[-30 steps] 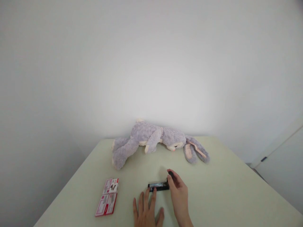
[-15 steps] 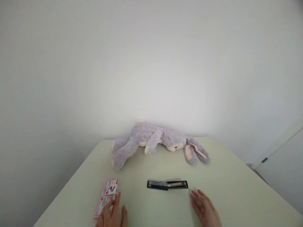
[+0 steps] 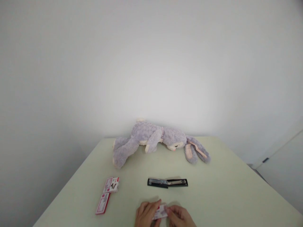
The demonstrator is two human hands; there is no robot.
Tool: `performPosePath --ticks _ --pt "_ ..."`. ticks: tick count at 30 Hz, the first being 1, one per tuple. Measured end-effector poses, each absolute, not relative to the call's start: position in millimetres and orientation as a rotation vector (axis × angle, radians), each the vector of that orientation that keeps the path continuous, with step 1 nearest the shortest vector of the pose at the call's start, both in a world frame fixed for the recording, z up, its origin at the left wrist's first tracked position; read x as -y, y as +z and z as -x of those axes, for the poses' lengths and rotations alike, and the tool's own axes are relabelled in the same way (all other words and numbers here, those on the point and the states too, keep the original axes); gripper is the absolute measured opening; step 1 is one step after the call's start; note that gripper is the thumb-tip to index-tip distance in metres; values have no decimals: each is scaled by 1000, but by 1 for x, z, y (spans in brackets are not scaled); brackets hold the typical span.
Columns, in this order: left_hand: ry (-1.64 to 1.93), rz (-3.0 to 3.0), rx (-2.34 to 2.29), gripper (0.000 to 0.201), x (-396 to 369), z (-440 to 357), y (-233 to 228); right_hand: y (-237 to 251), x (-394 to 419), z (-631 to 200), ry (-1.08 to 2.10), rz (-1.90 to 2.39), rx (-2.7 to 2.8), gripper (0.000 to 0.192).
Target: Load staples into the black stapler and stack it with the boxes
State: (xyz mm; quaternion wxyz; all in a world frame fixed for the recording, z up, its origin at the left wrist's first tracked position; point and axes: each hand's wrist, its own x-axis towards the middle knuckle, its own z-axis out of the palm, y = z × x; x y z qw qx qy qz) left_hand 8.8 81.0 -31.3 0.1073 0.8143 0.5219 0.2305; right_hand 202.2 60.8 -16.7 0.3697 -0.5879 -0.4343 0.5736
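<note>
Near the front edge of the table, a small white and pink staple box [image 3: 161, 212] sits between my two hands. My left hand [image 3: 147, 215] is closed around its left end, with the fingers over the top. At the right end, my right hand [image 3: 179, 216] pinches the box with thumb and fingers. Just beyond them lies a black stapler [image 3: 167, 185], folded out flat so that its metal inside shows. Two more staple boxes lie to the left: a white one with a stapler picture [image 3: 111, 185], and a red-edged one [image 3: 103, 203] nearer to me.
A grey plush rabbit [image 3: 148, 134] lies on its side at the back of the pale green table [image 3: 213, 189], against the white wall [image 3: 151, 63]. Its long ears point right. The table's side edges slope away on both sides.
My left hand has taken a staple box from the group at left and brought it right, to the front middle. My right hand has moved left and closed on the same box.
</note>
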Motion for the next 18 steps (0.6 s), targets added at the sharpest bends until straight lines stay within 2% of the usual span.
performPosePath --ticks 3,9,14,18 --pt "661 -2357 -1287 69 -92 -18 -24 -7 -70 -220 1458 1560 1255 57" --pt "692 -2255 -1219 62 -103 -1 -19 -1 -72 -257 1301 1666 1281 44" --pt "681 -2203 -1223 69 -98 -1 -13 30 -75 -256 803 1876 1629 13" --pt "705 -2208 -1214 68 -98 -2 -11 57 -87 -223 600 1772 2145 22"
